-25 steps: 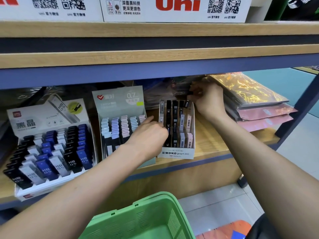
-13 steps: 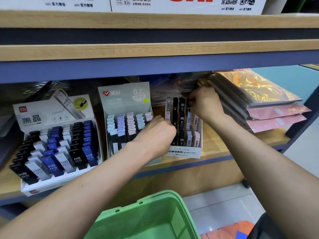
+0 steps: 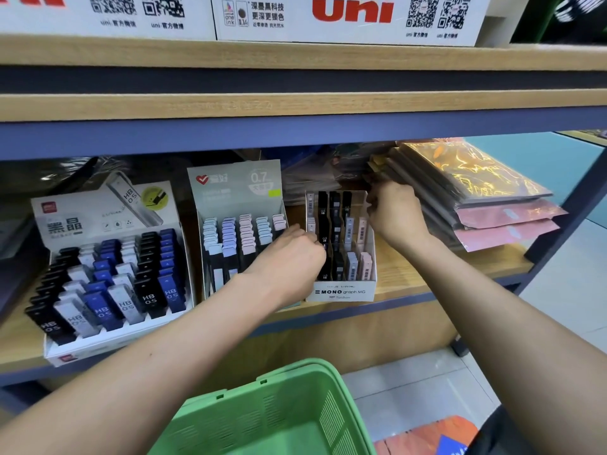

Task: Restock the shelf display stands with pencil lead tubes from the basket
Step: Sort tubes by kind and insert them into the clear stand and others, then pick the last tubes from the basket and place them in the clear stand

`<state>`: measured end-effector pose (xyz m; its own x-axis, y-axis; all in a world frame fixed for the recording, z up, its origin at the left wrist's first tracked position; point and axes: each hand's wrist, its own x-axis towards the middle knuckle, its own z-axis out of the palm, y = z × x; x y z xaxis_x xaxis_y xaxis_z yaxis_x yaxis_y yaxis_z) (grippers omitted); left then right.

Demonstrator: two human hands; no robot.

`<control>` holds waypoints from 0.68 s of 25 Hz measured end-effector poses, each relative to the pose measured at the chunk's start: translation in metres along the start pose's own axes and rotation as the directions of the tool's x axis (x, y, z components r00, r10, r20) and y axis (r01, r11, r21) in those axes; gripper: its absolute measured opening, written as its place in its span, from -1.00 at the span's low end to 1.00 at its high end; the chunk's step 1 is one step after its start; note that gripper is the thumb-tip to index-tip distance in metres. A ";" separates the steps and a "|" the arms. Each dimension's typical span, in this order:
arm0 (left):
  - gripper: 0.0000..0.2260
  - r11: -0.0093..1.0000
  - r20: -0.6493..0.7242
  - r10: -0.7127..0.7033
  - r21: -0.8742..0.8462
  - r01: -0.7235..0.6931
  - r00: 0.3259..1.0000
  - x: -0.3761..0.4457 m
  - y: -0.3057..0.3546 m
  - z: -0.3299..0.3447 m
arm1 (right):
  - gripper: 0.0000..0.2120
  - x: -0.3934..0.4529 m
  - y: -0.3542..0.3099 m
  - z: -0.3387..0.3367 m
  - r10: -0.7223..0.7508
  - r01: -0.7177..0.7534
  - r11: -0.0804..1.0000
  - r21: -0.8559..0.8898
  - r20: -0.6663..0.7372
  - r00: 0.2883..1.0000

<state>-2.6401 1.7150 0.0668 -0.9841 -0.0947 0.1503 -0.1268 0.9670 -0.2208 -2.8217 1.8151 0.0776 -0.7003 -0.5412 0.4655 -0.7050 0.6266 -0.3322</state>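
Head view, wooden shelf below a row of white uni boxes. Left hand curled at the left wall of the MONO graph display stand, fingertips hidden among the dark pencil lead tubes in its left columns; whether pinching a tube or only touching: cannot tell. Right hand curled at the stand's upper right corner, fingers bent against its rim, nothing plainly held; contents of the grip not visible. Compared with one second before: right hand drawn from behind the stand's back edge down to its right side; left hand kept at the stand's left side, pushed a little further in. Stand itself unmoved on the shelf, tubes upright in rows. To its left, just beside it, the grey-green 0.7 display stand with pastel tubes, then the white HB 0.5 display stand with black, blue and grey tubes. To the right, a tilted stack of plastic-wrapped packets. Green basket below the forearms, in front of the shelf; interior only partly seen, no tubes visible inside.
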 end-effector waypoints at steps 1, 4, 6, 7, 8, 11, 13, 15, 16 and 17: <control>-0.66 1.000 0.003 0.004 0.012 -0.004 1.000 -0.001 0.000 -0.001 | -0.86 -0.002 -0.001 -0.001 -0.001 0.001 1.000 -0.009 -0.003 1.000; -0.65 0.999 -0.003 0.008 0.034 -0.007 1.000 -0.007 0.001 -0.003 | -0.86 -0.007 -0.003 -0.002 -0.023 0.023 1.000 -0.015 -0.004 1.000; -0.66 1.000 -0.017 0.002 0.024 -0.001 1.000 -0.011 0.002 -0.002 | -0.86 -0.011 -0.005 -0.004 -0.031 0.031 0.999 -0.018 0.007 1.000; -0.67 1.000 -0.032 -0.003 0.014 0.004 0.999 -0.013 0.002 -0.001 | -0.87 -0.013 -0.005 -0.006 -0.030 0.031 0.999 -0.021 0.014 0.999; -0.68 1.000 -0.052 -0.010 0.000 0.010 0.999 -0.015 0.003 0.000 | -0.88 -0.015 -0.005 -0.009 -0.029 0.030 0.999 -0.026 0.012 0.999; -0.72 1.000 -0.127 -0.025 0.000 0.025 0.992 -0.026 0.005 -0.002 | -0.87 -0.028 -0.021 -0.019 -0.017 0.016 0.999 -0.043 -0.029 0.999; -0.77 1.000 -0.149 -0.022 0.000 0.022 0.989 -0.040 0.007 -0.007 | -0.84 -0.049 -0.043 -0.020 0.006 -0.006 0.999 0.040 0.000 1.000; -0.77 0.999 -0.094 -0.028 -0.029 0.025 0.995 -0.063 0.008 -0.010 | -0.84 -0.084 -0.068 -0.013 -0.004 -0.028 0.979 0.201 0.152 0.988; -0.76 0.998 -0.032 -0.042 -0.041 0.041 0.999 -0.076 0.008 -0.007 | -0.86 -0.104 -0.078 -0.006 -0.030 -0.035 0.966 0.257 0.247 0.968; -0.74 0.998 0.049 -0.053 -0.044 0.055 0.997 -0.092 0.009 0.000 | -0.88 -0.126 -0.086 0.003 -0.056 -0.042 0.961 0.273 0.340 0.939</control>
<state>-2.5504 1.7319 0.0508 -0.9809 -0.1572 0.1142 -0.1752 0.9699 -0.1693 -2.6727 1.8280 0.0452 -0.6563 -0.7336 0.1764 -0.6789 0.4721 -0.5623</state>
